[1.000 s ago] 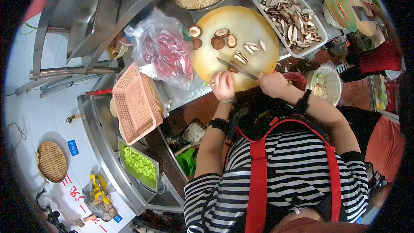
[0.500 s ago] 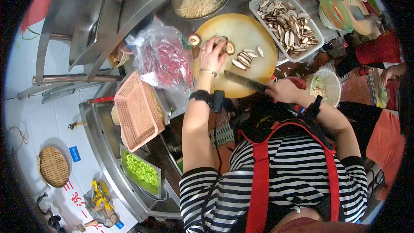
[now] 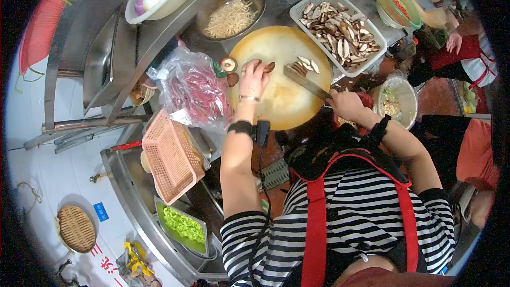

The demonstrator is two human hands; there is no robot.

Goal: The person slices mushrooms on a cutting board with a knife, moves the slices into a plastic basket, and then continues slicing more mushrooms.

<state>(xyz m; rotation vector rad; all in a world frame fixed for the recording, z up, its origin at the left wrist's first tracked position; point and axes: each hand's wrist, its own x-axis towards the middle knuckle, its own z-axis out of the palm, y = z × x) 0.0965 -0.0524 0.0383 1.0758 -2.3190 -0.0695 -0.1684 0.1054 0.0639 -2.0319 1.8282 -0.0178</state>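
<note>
On the round yellowish cutting board [image 3: 276, 101], my left hand [image 3: 254, 78] has its fingers bent around a brown mushroom [image 3: 269, 67]. Another mushroom [image 3: 229, 65] lies at the board's left edge, close to that hand. My right hand [image 3: 348, 107] grips the handle of a cleaver [image 3: 308, 83], whose blade points up and left over the board. Several mushroom slices [image 3: 306, 64] lie just beyond the blade tip. Behind them to the right, a white basket [image 3: 383, 48] is heaped with sliced mushrooms [image 3: 342, 34].
Left of the board lies a plastic bag of red meat [image 3: 199, 90]. A metal bowl [image 3: 260, 13] of pale strips stands behind. A pink basket [image 3: 170, 154] is at lower left, a white bucket [image 3: 411, 101] at right. A co-worker's hand [image 3: 454, 42] shows at far right.
The cleaver has shifted toward the slices, which now sit farther back in a tighter group. My left hand's fingers have drawn in around the mushroom. The whole view has shifted slightly.
</note>
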